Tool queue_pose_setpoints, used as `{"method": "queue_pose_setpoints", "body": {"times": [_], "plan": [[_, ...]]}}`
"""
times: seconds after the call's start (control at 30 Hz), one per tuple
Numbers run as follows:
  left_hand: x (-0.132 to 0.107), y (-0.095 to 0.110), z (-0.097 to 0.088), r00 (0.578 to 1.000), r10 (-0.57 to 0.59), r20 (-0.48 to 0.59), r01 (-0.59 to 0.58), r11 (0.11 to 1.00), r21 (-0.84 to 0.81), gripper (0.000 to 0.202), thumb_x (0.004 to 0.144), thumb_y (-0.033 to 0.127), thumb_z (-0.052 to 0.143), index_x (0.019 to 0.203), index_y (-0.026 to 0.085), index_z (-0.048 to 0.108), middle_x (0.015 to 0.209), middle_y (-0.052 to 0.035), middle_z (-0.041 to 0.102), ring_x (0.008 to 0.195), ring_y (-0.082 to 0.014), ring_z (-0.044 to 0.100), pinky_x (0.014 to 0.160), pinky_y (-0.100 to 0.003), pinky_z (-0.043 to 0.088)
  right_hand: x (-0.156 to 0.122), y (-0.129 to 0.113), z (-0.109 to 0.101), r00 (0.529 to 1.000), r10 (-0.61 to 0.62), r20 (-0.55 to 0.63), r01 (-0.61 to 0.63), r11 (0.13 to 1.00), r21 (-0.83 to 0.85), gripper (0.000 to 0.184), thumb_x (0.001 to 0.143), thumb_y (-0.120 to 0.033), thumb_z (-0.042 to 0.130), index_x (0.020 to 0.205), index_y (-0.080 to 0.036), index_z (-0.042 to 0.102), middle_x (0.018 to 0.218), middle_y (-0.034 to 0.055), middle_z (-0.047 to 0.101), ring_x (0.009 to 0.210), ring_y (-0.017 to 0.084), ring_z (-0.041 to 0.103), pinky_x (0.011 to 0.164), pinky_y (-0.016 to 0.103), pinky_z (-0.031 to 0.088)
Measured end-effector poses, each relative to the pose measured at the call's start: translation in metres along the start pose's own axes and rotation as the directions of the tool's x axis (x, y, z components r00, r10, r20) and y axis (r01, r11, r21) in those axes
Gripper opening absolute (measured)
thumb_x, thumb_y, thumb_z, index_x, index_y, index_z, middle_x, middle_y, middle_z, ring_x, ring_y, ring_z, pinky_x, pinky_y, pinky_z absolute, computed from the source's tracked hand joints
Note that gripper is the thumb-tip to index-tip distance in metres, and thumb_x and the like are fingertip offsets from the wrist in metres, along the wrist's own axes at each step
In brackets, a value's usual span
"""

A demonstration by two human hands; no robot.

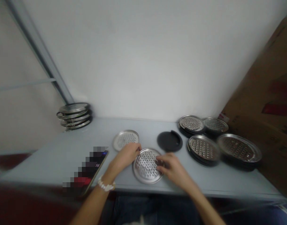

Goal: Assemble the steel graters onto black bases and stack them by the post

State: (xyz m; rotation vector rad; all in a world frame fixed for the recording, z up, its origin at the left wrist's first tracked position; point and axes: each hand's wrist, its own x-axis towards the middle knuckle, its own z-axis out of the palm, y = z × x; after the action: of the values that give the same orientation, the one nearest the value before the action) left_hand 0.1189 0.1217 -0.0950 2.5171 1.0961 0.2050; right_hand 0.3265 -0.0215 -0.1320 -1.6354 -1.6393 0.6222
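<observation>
Head view shows one round, silver, perforated metal disc (146, 168) between your two hands, near the pale grey tabletop's (56, 150) front edge. Your left hand (128, 153) meets its rim; whether those fingers pinch, you cannot tell. Your right hand's (172, 167) thumb and fingers are parted at its right side. Beyond lie one more silver disc (125, 140) and one round black disc (168, 142).

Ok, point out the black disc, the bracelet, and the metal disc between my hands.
Black disc (168, 142), head view: on its top.
Bracelet (106, 187), head view: white beads.
Metal disc (147, 165), head view: patterned middle.
</observation>
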Motion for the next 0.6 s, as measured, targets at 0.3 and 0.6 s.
{"method": "queue_pose_setpoints", "body": {"times": [0.3, 0.6], "plan": [[-0.0001, 0.0017, -0.0006, 1.000, 0.006, -0.009, -0.006, 1.000, 0.003, 0.023, 0.086, 0.008, 0.055, 0.090, 0.016, 0.076, 0.093, -0.0087, 0.078, 0.091, -0.0232, 0.069, 0.080, -0.028, 0.044, 0.0014, 0.0052, -0.0034, 1.000, -0.004, 0.031, 0.004, 1.000, -0.009, 0.041, 0.075, -0.024, 0.081, 0.116, -0.024, 0.077, 0.106, 0.0064, 0.075, 0.109, 0.028, 0.059, 0.100, 0.041, 0.043], [0.0004, 0.0027, 0.0004, 1.000, -0.018, -0.014, 0.018, 0.999, 0.040, 0.023, 0.085, 0.008, 0.056, 0.089, 0.016, 0.077, 0.093, -0.0094, 0.078, 0.091, -0.0238, 0.069, 0.081, -0.030, 0.045, 0.0025, 0.0029, -0.0043, 0.996, -0.086, 0.035, 0.088, 0.995, -0.037, 0.033, 0.079, -0.022, 0.080, 0.111, -0.028, 0.078, 0.118, 0.0062, 0.075, 0.111, 0.028, 0.058, 0.100, 0.043, 0.046]]}}
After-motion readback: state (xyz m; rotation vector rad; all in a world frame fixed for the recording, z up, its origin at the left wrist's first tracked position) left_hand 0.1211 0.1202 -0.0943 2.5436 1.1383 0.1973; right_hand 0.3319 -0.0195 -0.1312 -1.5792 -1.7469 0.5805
